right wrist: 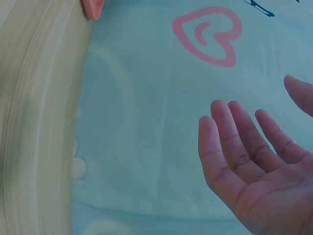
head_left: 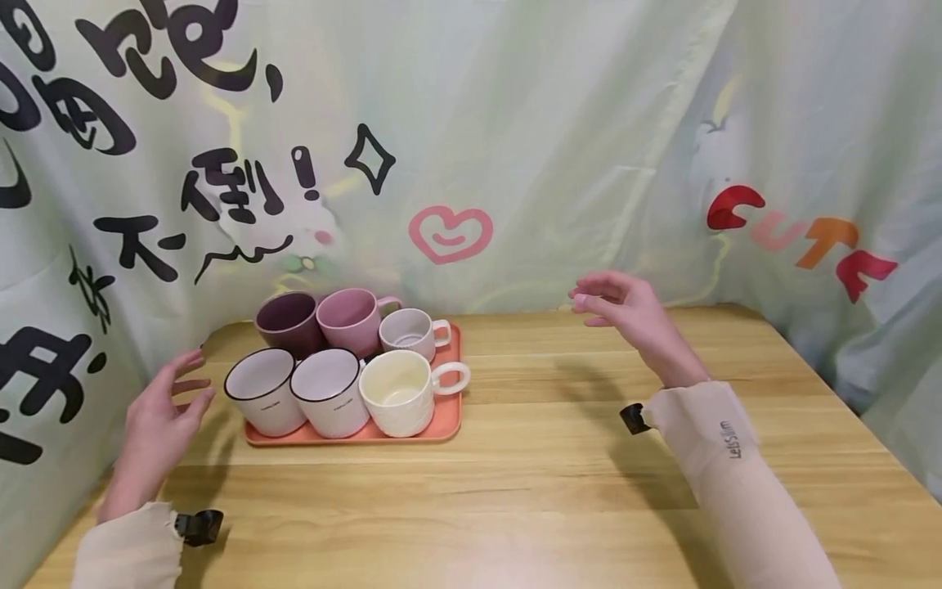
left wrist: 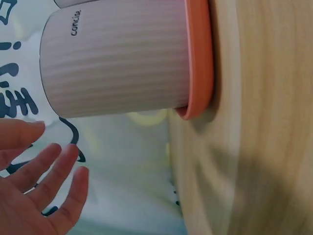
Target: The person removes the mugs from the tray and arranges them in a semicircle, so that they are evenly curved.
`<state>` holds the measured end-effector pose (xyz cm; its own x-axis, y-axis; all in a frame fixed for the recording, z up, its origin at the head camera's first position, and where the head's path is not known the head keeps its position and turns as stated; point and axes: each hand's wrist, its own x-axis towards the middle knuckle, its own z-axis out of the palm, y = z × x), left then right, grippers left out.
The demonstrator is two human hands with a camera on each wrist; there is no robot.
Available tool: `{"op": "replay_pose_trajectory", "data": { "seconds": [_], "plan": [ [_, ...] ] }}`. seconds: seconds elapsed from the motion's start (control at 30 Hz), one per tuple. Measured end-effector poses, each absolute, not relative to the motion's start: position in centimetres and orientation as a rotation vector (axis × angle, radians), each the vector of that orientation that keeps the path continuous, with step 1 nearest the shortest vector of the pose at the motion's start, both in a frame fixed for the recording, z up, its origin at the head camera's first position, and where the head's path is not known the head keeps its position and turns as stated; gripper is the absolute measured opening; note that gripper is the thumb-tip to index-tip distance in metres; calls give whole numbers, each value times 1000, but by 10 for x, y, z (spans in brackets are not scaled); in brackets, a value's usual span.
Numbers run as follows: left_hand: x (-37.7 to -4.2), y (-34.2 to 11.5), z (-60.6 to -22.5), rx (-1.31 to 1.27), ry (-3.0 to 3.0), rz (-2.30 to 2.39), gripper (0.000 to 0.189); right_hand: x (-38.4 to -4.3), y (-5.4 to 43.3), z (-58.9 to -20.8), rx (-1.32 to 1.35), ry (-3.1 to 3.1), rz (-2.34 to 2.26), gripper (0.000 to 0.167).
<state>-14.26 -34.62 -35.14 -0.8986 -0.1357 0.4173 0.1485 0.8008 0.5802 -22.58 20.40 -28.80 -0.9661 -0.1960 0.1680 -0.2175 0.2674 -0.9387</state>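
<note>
My left hand [head_left: 163, 417] hovers just left of an orange tray [head_left: 346, 440], fingers spread and holding nothing. Nearest to it is a white ribbed mug with a dark rim [head_left: 268, 401], which also fills the top of the left wrist view [left wrist: 117, 63]. Beside that mug stand a second dark-rimmed white mug [head_left: 333, 401] and a cream mug [head_left: 399, 401] with its handle to the right. Behind them are a dark purple mug [head_left: 290, 323], a pink mug [head_left: 349, 319] and a small pale cup [head_left: 407, 334]. My right hand [head_left: 621, 311], relaxed and holding nothing, is raised over the table's right half.
A wooden table [head_left: 515, 507] carries the tray at its back left. Along its back and sides hangs a pale green curtain [head_left: 545, 147] printed with black characters and a pink heart. Each wrist wears a small black camera, the left one [head_left: 199, 528] low over the tabletop.
</note>
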Motion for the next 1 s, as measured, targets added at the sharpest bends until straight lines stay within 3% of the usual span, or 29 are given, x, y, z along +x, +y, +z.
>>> {"op": "replay_pose_trajectory", "data": {
  "seconds": [0.4,0.63,1.0],
  "plan": [
    [-141,-372,-372,-48,-2777,-1113,60,-235,177,-284,434,-2485,1950,45],
    [-146,-377,-385,-204,-2762,-1386,62,-242,166,-284,472,-2473,2030,44],
    [-151,-375,-390,-144,-2801,-1628,69,-251,147,-292,532,-2484,2078,40]
  ]
}}
